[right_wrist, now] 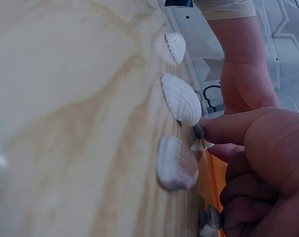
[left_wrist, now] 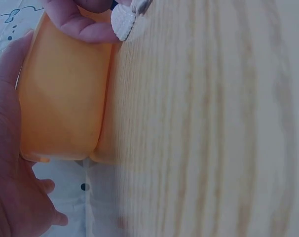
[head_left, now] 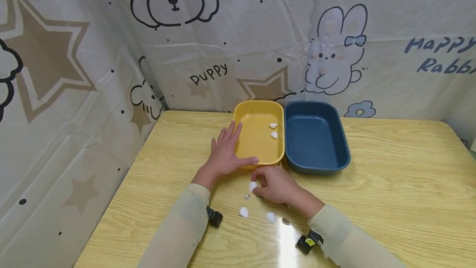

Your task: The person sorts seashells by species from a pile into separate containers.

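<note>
My right hand (head_left: 277,185) pinches a white seashell (head_left: 253,186) between thumb and forefinger, low over the table just in front of a yellow bin (head_left: 256,146). The ribbed face of that shell (left_wrist: 123,22) shows at the top of the left wrist view. Fingers spread and straight, my left hand (head_left: 224,154) rests at the bin's near left corner, its thumb along the front rim. Two white shells (head_left: 274,135) lie inside the yellow bin. Nearer to me, a white shell (head_left: 243,212), a paler shell (head_left: 270,217) and a small brown shell (head_left: 285,221) lie on the wood.
A dark blue bin (head_left: 314,144) stands right against the yellow one. A tiny grey shell (head_left: 247,196) sits left of my right hand, and others are partly hidden under it. Behind the table (head_left: 401,185) hangs a printed cloth (head_left: 238,32).
</note>
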{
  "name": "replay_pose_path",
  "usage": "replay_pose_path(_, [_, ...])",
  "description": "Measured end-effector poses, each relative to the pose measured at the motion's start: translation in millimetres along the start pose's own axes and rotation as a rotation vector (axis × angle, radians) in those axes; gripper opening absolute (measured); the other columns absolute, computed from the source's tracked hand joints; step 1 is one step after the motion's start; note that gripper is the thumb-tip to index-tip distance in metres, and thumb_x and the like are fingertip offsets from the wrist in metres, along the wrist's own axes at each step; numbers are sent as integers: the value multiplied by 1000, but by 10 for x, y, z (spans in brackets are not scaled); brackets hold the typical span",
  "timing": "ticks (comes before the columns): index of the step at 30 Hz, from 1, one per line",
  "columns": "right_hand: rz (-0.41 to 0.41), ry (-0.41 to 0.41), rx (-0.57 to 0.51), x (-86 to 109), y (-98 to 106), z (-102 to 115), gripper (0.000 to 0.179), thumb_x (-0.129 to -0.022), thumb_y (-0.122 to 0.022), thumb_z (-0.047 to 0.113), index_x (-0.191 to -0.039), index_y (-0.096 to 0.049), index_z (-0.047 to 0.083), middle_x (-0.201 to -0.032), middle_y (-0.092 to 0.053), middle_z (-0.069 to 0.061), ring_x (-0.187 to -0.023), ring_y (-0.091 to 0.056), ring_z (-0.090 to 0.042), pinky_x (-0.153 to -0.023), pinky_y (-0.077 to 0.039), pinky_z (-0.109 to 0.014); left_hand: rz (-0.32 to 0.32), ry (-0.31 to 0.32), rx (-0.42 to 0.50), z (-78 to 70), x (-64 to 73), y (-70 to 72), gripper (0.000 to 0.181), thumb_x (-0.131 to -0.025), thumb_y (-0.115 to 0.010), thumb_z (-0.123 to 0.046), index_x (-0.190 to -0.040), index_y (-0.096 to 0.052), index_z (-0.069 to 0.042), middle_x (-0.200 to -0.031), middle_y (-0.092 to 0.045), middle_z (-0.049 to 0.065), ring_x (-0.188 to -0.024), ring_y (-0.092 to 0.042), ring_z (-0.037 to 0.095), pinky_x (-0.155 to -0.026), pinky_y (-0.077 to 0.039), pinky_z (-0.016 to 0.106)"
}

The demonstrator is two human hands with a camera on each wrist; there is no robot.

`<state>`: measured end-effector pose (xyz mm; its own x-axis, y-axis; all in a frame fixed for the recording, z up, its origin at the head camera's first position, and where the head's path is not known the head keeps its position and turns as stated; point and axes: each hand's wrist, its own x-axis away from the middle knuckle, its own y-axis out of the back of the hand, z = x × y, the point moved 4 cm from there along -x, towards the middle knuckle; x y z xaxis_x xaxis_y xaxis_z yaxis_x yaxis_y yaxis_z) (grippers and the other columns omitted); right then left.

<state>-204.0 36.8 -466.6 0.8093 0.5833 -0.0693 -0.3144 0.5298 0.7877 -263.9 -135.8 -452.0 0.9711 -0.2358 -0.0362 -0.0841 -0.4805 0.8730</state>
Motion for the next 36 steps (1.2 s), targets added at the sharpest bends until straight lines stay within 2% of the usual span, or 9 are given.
replay_pose_path(6, [11,17,16,3,-15,-27,21,-81,-83,25,-93,-68,18,-59,-50,13,-52,-47,-4,-54,-42,-30,4,3,-2,-9,4,3,121,-72,-66,-81,-162,-1,-31,-167,2,-4,-151,4,29,-112,0,65])
replay_pose_path(13, [-5,6,-86,20,-4,-54,19,-79,-85,22,-88,-69,17,-55,-50,12,-50,-49,-5,-51,-42,-28,9,0,-7,-21,9,1,123,-70,-63,-85,-162,-1,-30,-167,1,-3,-151,4,29,-112,-1,65])
replay_pose_path(17, [-23,9,-107,45,37,-33,19,-77,-85,22,-88,-70,17,-55,-50,12,-49,-48,-6,-50,-42,-28,4,1,-3,-21,7,9,122,-71,-64,-84,-162,-2,-31,-167,2,-4,-151,5,28,-112,0,64])
replay_pose_path(29, [-18,42,-159,211,250,114,22,-80,-85,20,-96,-70,16,-52,-43,11,-45,-41,-5,-51,-43,-27,-10,-7,-7,-30,-4,23,121,-72,-67,-80,-163,-6,-26,-167,1,-3,-151,5,28,-112,-1,65])
replay_pose_path(36, [-23,43,-197,271,421,170,21,-82,-84,19,-98,-71,17,-51,-39,10,-43,-37,-6,-49,-38,-26,0,-1,-1,-27,8,12,121,-72,-67,-80,-162,-4,-29,-167,0,-2,-151,5,28,-112,0,65])
